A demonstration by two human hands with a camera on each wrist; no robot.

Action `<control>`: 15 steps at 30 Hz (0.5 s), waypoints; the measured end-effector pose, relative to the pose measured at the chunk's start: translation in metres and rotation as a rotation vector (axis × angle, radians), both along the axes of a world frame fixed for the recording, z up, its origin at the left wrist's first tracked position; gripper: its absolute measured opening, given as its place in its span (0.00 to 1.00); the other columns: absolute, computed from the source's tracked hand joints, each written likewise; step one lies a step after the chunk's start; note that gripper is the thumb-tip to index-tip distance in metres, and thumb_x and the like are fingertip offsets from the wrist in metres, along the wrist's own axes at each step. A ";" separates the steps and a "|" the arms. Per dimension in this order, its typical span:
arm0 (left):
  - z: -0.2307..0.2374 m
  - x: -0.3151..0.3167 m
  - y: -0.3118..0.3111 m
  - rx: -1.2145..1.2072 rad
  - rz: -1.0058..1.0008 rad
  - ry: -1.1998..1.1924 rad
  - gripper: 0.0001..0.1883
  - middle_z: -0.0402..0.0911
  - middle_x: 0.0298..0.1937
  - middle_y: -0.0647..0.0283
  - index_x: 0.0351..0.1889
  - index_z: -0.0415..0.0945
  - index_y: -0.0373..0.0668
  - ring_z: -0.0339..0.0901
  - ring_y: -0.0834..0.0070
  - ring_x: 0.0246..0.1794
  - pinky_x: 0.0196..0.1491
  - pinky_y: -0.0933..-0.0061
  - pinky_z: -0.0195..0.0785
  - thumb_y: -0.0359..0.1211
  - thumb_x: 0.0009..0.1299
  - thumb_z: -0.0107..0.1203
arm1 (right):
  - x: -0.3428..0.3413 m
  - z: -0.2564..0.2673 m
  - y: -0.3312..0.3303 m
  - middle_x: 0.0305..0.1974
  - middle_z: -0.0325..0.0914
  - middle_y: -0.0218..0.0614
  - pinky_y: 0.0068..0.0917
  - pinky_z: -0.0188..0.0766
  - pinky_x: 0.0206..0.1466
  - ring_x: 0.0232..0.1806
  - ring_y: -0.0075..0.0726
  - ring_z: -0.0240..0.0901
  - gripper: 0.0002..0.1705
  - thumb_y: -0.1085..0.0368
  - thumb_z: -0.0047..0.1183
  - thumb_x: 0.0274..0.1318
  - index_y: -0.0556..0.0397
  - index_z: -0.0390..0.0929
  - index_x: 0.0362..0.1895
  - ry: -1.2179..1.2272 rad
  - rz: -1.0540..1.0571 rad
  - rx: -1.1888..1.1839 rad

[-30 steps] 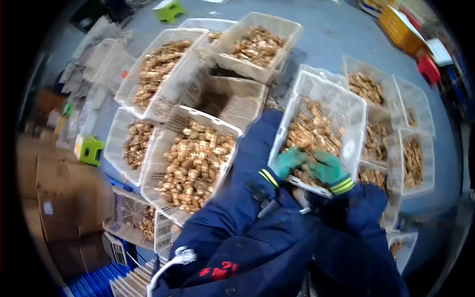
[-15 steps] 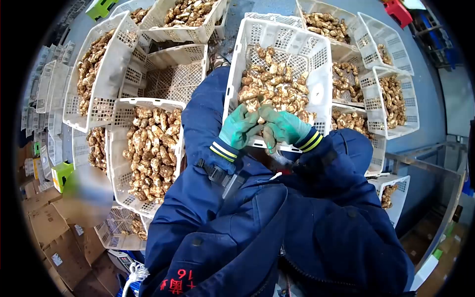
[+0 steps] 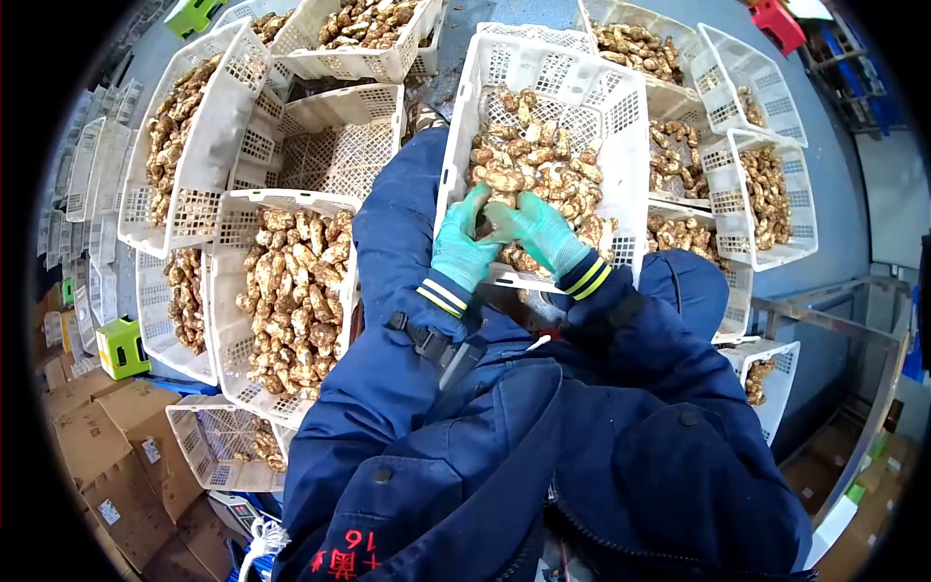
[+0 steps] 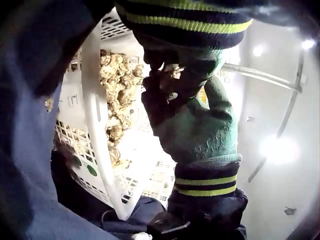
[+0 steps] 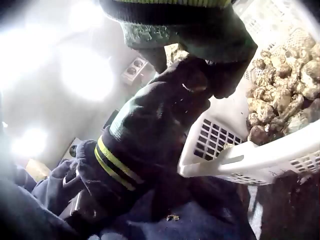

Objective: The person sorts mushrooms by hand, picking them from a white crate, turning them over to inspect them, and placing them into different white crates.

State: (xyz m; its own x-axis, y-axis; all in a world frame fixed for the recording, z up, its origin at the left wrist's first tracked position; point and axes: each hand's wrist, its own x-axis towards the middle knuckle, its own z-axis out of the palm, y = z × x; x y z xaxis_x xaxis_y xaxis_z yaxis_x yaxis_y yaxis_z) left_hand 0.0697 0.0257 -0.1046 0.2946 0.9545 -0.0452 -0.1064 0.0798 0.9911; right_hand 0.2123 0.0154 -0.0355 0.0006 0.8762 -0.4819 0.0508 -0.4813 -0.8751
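Observation:
Both hands wear green gloves and meet over the near end of a white mesh crate (image 3: 628, 175) of brown-and-cream mushrooms (image 3: 562, 175) between the person's legs. My left hand (image 3: 464, 242) has its fingers curled around a mushroom (image 4: 172, 72), which shows only in part between the gloves. From the other side, my right hand (image 3: 545, 233) brings its fingertips onto the same mushroom and pinches it. In the right wrist view, a pale bit of the mushroom (image 5: 175, 52) peeks out beneath the right fingers; the gloves hide most of it.
A fuller crate of mushrooms (image 3: 301, 301) stands by the left leg, with a bare-bottomed crate (image 3: 339, 155) beyond it. More mushroom crates (image 3: 766, 184) crowd the right side. Cardboard boxes (image 3: 92, 441) and a green stool (image 3: 121, 347) are at left, a metal frame (image 3: 863, 388) at right.
The head view swung to the right, then settled. Over the last half second the right hand shifted slightly left and up, so its fingertips now overlap the left fingers.

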 end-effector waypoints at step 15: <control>0.010 -0.009 0.010 -0.403 0.016 -0.375 0.14 0.79 0.46 0.63 0.54 0.73 0.34 0.78 0.76 0.45 0.49 0.78 0.71 0.30 0.72 0.51 | 0.059 -0.003 -0.006 0.44 0.79 0.39 0.27 0.72 0.50 0.46 0.37 0.77 0.12 0.76 0.50 0.53 0.60 0.76 0.44 -0.154 0.296 0.699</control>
State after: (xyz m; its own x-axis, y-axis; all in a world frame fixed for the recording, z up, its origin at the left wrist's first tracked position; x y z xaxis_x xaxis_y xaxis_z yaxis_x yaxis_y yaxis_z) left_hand 0.0607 0.0357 -0.0944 0.3463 0.8879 -0.3028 -0.4505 0.4406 0.7765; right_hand 0.2715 0.0091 -0.0387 -0.2585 0.9509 0.1700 0.2370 0.2330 -0.9432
